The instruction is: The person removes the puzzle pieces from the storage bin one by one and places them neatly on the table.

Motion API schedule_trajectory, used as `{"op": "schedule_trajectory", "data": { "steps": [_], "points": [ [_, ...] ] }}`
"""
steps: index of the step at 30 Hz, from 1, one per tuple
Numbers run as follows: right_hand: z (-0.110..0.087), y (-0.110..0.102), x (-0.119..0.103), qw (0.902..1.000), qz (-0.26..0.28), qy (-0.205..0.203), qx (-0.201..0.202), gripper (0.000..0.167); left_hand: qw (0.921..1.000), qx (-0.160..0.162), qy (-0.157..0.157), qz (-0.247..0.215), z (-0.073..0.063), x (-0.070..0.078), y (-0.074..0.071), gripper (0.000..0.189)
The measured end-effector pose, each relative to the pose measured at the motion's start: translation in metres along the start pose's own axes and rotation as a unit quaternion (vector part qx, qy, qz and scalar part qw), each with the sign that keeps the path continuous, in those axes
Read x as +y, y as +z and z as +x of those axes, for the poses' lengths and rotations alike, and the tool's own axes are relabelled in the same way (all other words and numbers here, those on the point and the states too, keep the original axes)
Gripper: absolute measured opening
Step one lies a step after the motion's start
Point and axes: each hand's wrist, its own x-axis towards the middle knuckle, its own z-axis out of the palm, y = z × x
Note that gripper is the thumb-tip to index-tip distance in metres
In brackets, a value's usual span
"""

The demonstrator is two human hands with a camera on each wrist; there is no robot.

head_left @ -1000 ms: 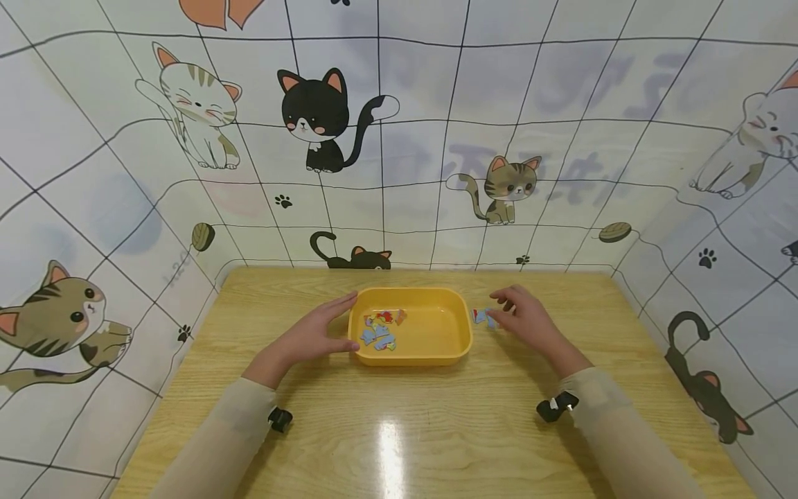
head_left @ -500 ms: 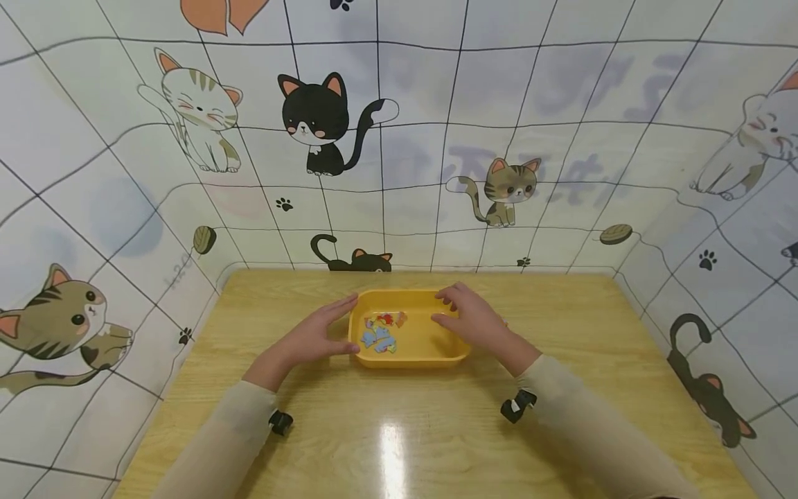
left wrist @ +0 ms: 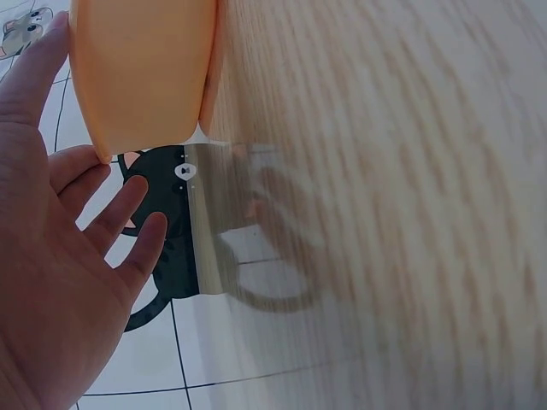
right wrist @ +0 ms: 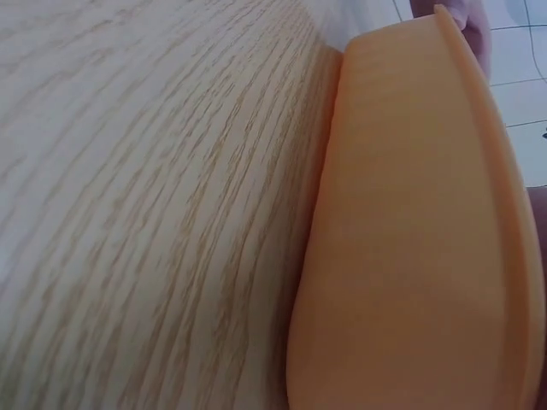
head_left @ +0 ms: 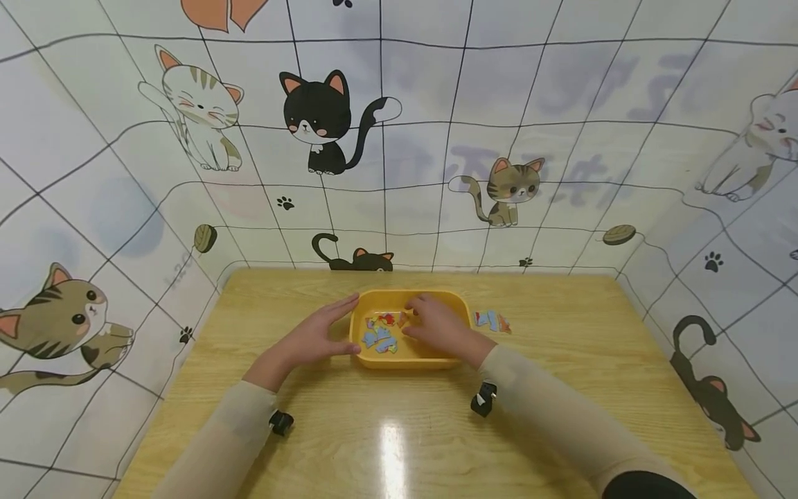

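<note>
A yellow plastic tray [head_left: 411,362] sits on the table, with several small puzzle pieces [head_left: 380,339] in blue, red and yellow at its left end. My left hand [head_left: 314,333] spans the tray's left end, thumb at the near corner and fingertips at the far one; in the left wrist view the other fingers spread loosely below the tray's wall [left wrist: 145,77]. Inside the tray my right hand [head_left: 439,326] reaches over the floor, its thumb and index finger apart beside a small orange piece [head_left: 402,319]. The right wrist view shows mostly the tray's side wall [right wrist: 402,222], hiding that hand's fingers.
Just right of the tray, several blue, red and orange puzzle pieces [head_left: 492,321] lie in a row on the wooden table [head_left: 337,430]. Walls with a cat print [head_left: 411,208] stand behind and on both sides.
My right hand has moved left from the pieces beside the tray, over its right rim and in toward the pieces inside. The left hand has stayed at the tray's left end.
</note>
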Motion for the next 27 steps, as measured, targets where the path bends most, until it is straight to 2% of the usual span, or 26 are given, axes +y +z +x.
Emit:
{"op": "schedule_trajectory", "data": {
  "steps": [5,12,20,27],
  "points": [
    [0.007,0.005,-0.004,0.9996,-0.025,-0.002,0.011,0.040,1.0000,-0.004,-0.003,0.005,0.002,-0.003,0.000,0.105],
    [0.015,0.014,-0.008,0.9969,-0.076,0.003,0.021,0.015,1.0000,-0.006,-0.005,-0.002,0.002,-0.005,0.001,0.105],
    [0.016,0.020,-0.007,0.9940,-0.103,-0.015,0.033,0.015,0.9999,-0.006,-0.012,-0.002,0.003,-0.003,0.000,0.105],
    [0.015,0.018,-0.008,0.9952,-0.094,-0.011,0.028,0.016,0.9999,-0.003,-0.012,-0.008,0.002,-0.002,0.000,0.104]
  ]
}}
